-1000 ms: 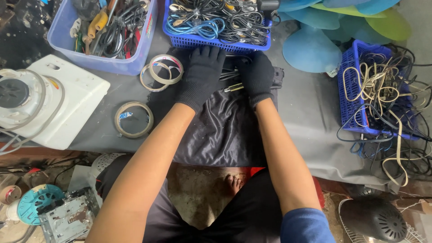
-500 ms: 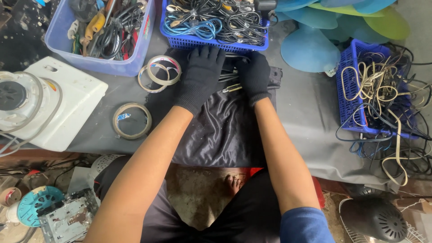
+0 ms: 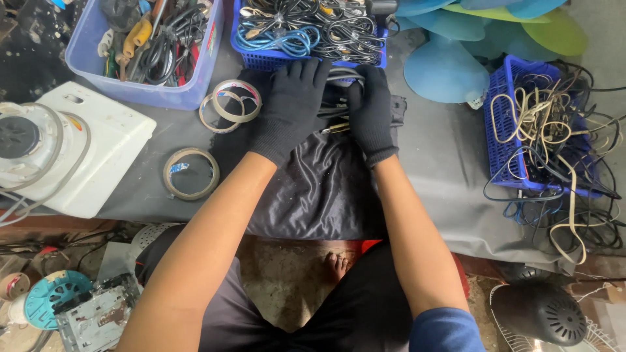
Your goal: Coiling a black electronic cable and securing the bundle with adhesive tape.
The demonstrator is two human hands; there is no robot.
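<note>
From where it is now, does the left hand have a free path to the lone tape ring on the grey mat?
Probably yes: the brownish tape ring lies alone on the grey mat, beside the gloved left hand, nothing between.
</note>
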